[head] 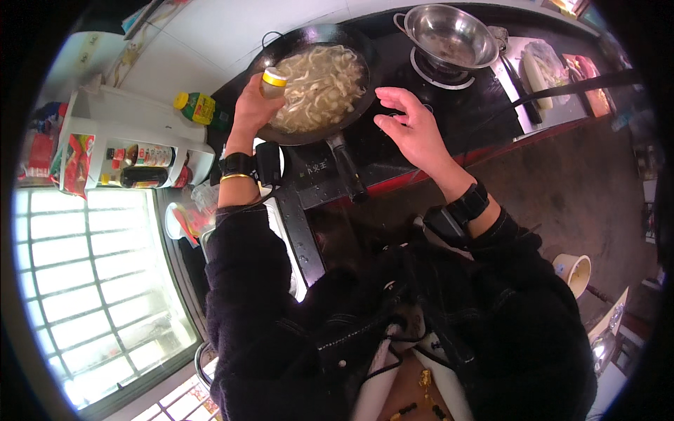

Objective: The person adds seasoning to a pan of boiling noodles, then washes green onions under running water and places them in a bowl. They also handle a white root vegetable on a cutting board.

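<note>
A small jar with a yellow-rimmed lid [274, 81] is gripped in my left hand [254, 105], over the left side of a dark wok [310, 34]. Inside the wok, pale strips of food [329, 84] lie in cloudy broth. My right hand [413, 123] hovers off the wok's right rim, its fingers apart and slightly curled, with nothing in them. The wok's black handle [347, 171] points toward me, between my two forearms.
A steel pan [450, 37] sits on the second burner [442, 73]. Farther right, a knife [518, 87] and a white radish-like vegetable [534, 81] lie on a white board [513, 116]. At left stand a green bottle with a yellow cap [200, 108] and a white rack [142, 113] of bottles.
</note>
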Motion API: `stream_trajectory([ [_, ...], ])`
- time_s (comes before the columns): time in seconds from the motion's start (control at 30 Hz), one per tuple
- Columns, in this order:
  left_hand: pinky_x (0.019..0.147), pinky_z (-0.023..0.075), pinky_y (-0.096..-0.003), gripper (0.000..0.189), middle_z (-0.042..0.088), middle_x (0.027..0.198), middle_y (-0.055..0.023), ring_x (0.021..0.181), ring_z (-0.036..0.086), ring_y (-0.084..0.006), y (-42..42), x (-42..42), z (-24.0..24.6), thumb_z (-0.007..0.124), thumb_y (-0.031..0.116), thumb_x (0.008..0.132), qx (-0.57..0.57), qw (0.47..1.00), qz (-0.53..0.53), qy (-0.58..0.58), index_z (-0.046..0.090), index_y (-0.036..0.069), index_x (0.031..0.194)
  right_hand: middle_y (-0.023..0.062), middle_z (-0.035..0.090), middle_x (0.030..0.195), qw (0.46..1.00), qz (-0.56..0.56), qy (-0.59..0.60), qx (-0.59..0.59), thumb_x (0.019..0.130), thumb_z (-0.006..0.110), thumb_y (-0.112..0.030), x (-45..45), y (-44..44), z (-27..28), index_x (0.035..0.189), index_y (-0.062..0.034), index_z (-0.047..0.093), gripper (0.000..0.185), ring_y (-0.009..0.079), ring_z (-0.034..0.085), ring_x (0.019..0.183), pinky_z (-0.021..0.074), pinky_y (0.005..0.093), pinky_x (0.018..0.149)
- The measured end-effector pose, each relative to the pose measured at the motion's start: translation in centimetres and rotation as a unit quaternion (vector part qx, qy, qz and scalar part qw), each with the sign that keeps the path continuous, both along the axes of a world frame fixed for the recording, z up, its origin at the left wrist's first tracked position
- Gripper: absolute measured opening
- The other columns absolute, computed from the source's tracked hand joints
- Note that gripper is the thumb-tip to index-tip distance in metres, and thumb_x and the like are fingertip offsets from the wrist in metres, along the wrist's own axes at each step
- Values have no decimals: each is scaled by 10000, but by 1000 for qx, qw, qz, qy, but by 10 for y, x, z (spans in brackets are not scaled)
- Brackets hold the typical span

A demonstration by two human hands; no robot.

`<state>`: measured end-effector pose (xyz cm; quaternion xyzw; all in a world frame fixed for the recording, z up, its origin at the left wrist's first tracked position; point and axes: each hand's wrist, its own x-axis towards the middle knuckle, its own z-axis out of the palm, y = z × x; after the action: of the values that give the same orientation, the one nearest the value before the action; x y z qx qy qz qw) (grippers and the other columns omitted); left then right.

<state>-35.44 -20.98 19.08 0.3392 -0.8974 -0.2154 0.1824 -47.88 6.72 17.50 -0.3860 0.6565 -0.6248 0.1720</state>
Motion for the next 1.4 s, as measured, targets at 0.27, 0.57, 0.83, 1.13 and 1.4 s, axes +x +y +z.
stream_trajectory([
  [0.27,839,445,-378,596,572,1052,-175,988,550,-323,-10,-13,-18,688,267,622,-60,998,-13,-34,487,87,1153,68,550,1123,1000,8,1,1,790,607,-96,-28,-4,-5,1120,-43,523,344,194,516,1052,444,311,834],
  [0.57,829,451,-389,616,568,1045,-167,985,546,-332,-21,-25,-22,699,244,595,-71,994,2,-78,487,95,1155,81,553,1107,1000,6,-10,-2,775,625,-132,-39,-12,-12,1098,-69,544,339,220,542,1008,447,339,812],
  [0.83,844,446,-370,596,565,1069,-162,994,548,-312,-27,-38,-13,700,239,621,-56,996,13,-69,491,90,1159,81,544,1126,1000,17,-16,-1,775,624,-135,-42,-19,-13,1101,-73,543,342,220,534,1024,450,331,813],
  [1.13,846,445,-357,593,586,1040,-141,1002,555,-290,-27,-6,-2,692,229,620,56,995,7,87,486,95,1160,75,535,1144,999,14,-28,6,776,619,-140,-47,-21,-13,1100,-72,541,340,214,531,1040,448,327,819],
  [1.4,849,445,-356,587,573,1063,-143,1004,553,-298,-28,21,-27,686,214,617,-8,999,32,16,489,97,1157,73,542,1127,999,28,-8,16,777,623,-133,-37,-31,-12,1102,-77,539,340,211,540,1026,452,333,806],
])
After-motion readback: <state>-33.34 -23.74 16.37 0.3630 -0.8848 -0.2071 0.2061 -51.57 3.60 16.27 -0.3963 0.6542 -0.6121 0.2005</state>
